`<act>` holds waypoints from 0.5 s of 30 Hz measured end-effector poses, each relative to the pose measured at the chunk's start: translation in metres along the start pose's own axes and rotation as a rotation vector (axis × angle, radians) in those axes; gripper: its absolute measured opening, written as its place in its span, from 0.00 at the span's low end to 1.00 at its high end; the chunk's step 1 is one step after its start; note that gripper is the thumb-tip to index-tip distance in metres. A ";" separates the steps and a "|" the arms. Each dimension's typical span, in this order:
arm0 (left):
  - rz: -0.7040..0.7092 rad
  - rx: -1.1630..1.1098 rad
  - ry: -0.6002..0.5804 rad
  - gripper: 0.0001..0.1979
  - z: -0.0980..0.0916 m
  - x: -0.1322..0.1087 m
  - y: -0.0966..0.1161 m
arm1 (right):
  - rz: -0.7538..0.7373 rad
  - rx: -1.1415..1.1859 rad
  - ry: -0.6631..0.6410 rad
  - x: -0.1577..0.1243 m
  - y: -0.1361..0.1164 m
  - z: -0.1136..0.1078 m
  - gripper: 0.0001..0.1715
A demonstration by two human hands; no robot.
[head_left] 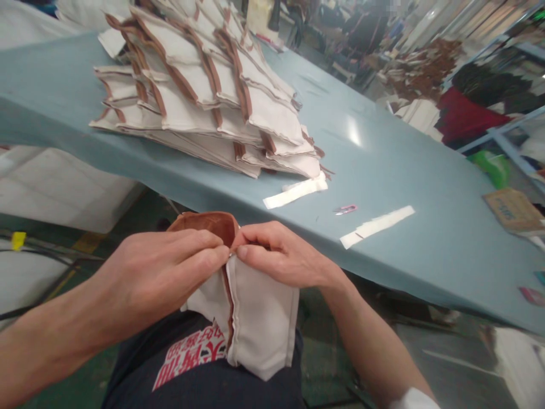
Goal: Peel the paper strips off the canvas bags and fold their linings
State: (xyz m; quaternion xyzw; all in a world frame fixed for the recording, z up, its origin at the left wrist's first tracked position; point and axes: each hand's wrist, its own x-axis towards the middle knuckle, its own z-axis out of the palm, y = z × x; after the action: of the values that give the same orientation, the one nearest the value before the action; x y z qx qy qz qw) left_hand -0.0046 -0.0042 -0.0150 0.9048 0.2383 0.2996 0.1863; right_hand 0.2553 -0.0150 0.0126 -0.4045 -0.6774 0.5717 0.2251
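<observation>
A sewn fabric piece [261,309], off-white outside with brown lining at its open top, hangs over my lap. My left hand [170,267] pinches its top edge just left of the brown-edged seam. Right beside it, my right hand [276,250] grips the same edge between thumb and fingers. The fingertips of both hands nearly meet at the seam's upper end. Whatever small detail lies under the fingertips is hidden.
On the blue table [409,170] lies a big stack of similar off-white and brown pieces [204,96]. Nearer me are pink-handled thread snips [346,209] and white strips [377,227]. A cardboard piece [513,210] sits at the right. White bundles [63,182] stand left, below the table.
</observation>
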 end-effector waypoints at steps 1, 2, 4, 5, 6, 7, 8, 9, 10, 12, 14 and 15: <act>0.053 0.049 -0.002 0.15 -0.001 -0.001 0.001 | 0.017 0.081 -0.008 0.000 0.003 0.002 0.11; 0.096 0.097 -0.001 0.16 -0.002 -0.001 0.001 | 0.037 0.159 -0.013 0.001 0.006 0.004 0.12; 0.133 0.156 0.003 0.18 -0.004 -0.004 0.001 | 0.083 0.296 -0.014 0.000 0.011 0.010 0.13; 0.150 0.164 -0.008 0.17 -0.005 -0.005 0.001 | 0.110 0.355 -0.010 0.000 0.012 0.012 0.14; 0.165 0.168 -0.021 0.18 -0.006 -0.007 0.000 | 0.138 0.409 -0.006 0.000 0.012 0.014 0.16; 0.178 0.170 -0.033 0.19 -0.007 -0.009 -0.001 | 0.162 0.460 -0.005 -0.001 0.013 0.017 0.20; 0.190 0.165 -0.045 0.20 -0.008 -0.011 -0.002 | 0.182 0.509 -0.012 -0.001 0.013 0.018 0.25; 0.194 0.161 -0.051 0.21 -0.008 -0.014 -0.003 | 0.196 0.558 -0.022 -0.002 0.013 0.020 0.30; 0.190 0.162 -0.049 0.22 -0.009 -0.016 -0.002 | 0.204 0.603 -0.036 -0.002 0.014 0.022 0.35; 0.164 0.182 -0.041 0.24 -0.008 -0.022 0.001 | 0.213 0.680 -0.055 -0.002 0.018 0.026 0.42; 0.146 0.222 -0.047 0.26 -0.004 -0.026 0.006 | 0.230 0.740 -0.058 -0.002 0.023 0.030 0.45; 0.140 0.244 -0.047 0.27 -0.001 -0.028 0.010 | 0.244 0.761 -0.046 -0.002 0.026 0.032 0.45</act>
State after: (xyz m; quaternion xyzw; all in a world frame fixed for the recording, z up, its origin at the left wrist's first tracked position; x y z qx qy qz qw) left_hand -0.0217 -0.0271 -0.0227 0.9419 0.2048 0.2595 0.0588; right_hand 0.2398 -0.0352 -0.0201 -0.3570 -0.3691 0.8131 0.2740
